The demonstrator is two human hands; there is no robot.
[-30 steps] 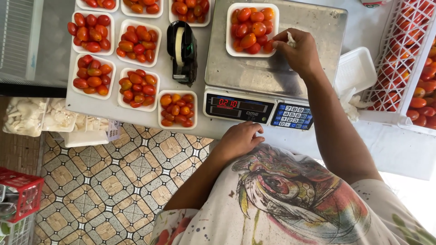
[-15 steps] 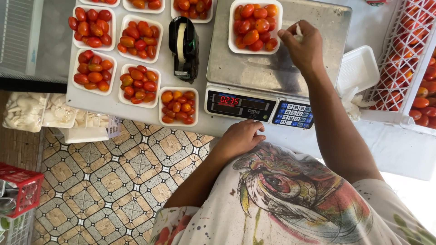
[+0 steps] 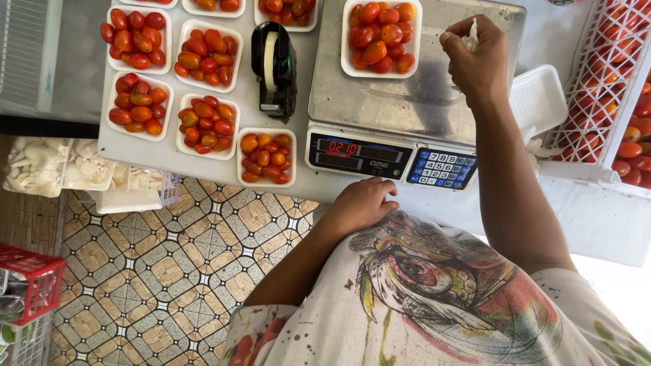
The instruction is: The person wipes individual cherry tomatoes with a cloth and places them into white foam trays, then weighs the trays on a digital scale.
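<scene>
A white tray of red and orange plum tomatoes sits on the steel pan of a digital scale. My right hand hovers over the pan just right of that tray, fingers closed around a small crumpled white tissue. My left hand rests on the table edge below the scale's display, loosely curled and holding nothing.
Several filled white tomato trays lie on the white table left of a black tape dispenser. An empty white tray and a white crate of tomatoes are at right. Bagged white items and a red basket sit below left.
My right hand has lifted slightly off the tray's right edge and moved right, still pinching the tissue. The left hand has stayed on the table edge.
</scene>
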